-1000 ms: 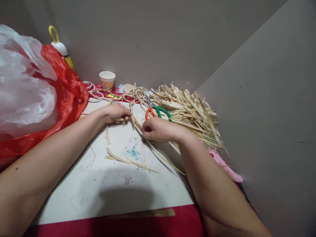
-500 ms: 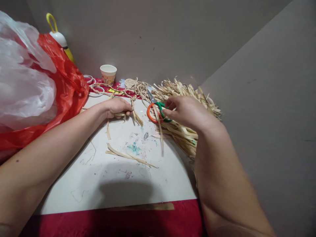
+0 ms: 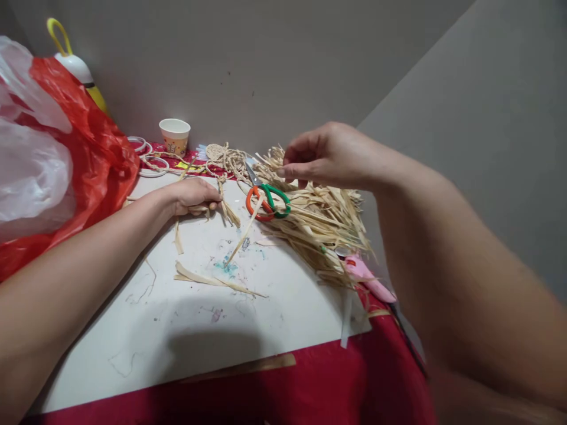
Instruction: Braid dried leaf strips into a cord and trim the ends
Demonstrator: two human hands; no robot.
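Note:
My left hand [image 3: 195, 196] is closed around the lower end of a braided straw cord [image 3: 221, 188], whose loose strands [image 3: 230, 213] poke out past the fingertips. More strips hang below the palm. Raised over a pile of dried straw strips [image 3: 319, 215], my right hand [image 3: 314, 154] has its fingers bent and apart from the thumb, with nothing visible in them. Just below and left of it lie scissors [image 3: 268, 202] with one orange and one green handle, blades pointing away. A single strip [image 3: 244, 236] slants from the handles onto the white board [image 3: 177, 330].
Coiled cord [image 3: 221, 156] lies behind the scissors. A paper cup [image 3: 174, 137] and white rings [image 3: 153, 166] stand at the back. Plastic bags [image 3: 88, 136] and a yellow-white bottle [image 3: 77, 68] are left. A pink tool [image 3: 367, 277] lies right, on red cloth [image 3: 328, 378].
My right hand has lifted away from the scissors, up and over the straw pile. The loose strip by the handles now slants left. My left hand keeps its hold; the view has shifted right.

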